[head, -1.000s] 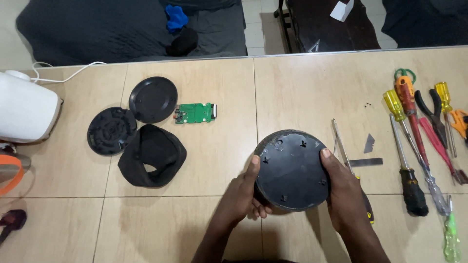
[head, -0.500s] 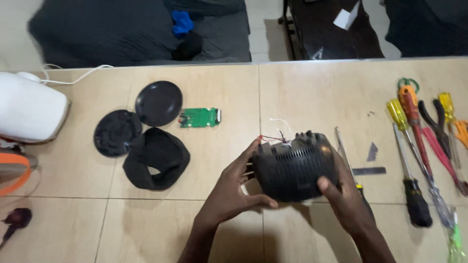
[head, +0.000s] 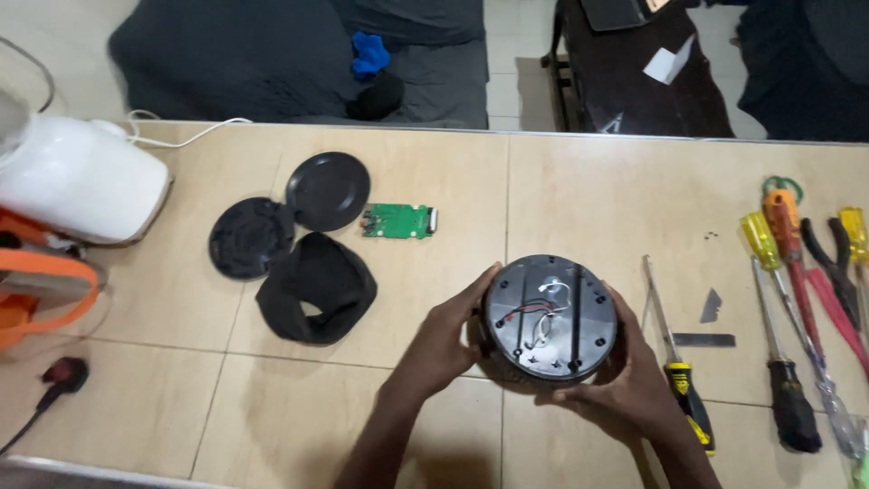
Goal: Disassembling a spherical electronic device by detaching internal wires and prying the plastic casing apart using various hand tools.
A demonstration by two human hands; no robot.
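Note:
Both my hands hold a round black device body (head: 549,319) just above the table, its open face up, showing red and white wires and screw holes. My left hand (head: 444,340) grips its left side. My right hand (head: 625,385) cups its right and lower edge. To the left lie a black fabric sleeve (head: 316,288), a round black mesh grille (head: 246,237), a flat black disc (head: 327,189) and a small green circuit board (head: 398,221).
A beige table (head: 597,190) carries several screwdrivers and pliers at the right (head: 797,272), a yellow-black screwdriver (head: 674,362) beside my right hand and two small metal blades (head: 709,321). A white appliance (head: 77,186) and an orange strap (head: 45,281) stand at the left. A dark chair (head: 634,81) stands beyond.
The round device has been turned over in my hands: first its closed underside faced me, then its side, now its open wired face points up.

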